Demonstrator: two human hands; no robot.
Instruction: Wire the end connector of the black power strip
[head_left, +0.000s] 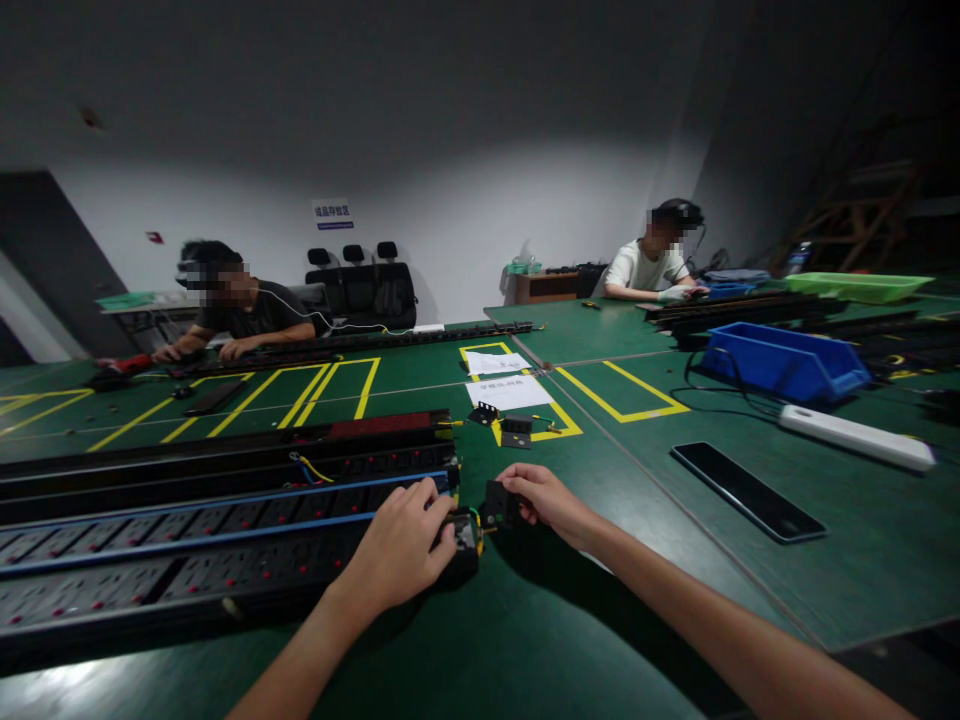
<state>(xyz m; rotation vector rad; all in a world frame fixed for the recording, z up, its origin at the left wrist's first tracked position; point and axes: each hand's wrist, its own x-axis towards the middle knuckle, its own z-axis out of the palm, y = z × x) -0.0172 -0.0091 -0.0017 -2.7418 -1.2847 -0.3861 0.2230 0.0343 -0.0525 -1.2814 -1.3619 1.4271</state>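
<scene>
A long black power strip [255,562] with rows of outlets and small red parts lies along the table, its open end toward the middle. My left hand [405,540] is closed over that end, thumb and fingers bent around its edges. Just right of it, my right hand [546,498] pinches a small black end plate [498,505] between thumb and fingers. The plate is held upright, slightly apart from the strip's end, where yellow-green wire shows between them. Whether the wire is fixed to the plate I cannot tell.
More black strips [375,428] lie behind. Loose black end plates [516,430] sit by white papers [510,391]. To the right are a phone [750,492], a white extension socket [855,437] and a blue bin [780,362]. Two people [255,310] work across the green table [600,620].
</scene>
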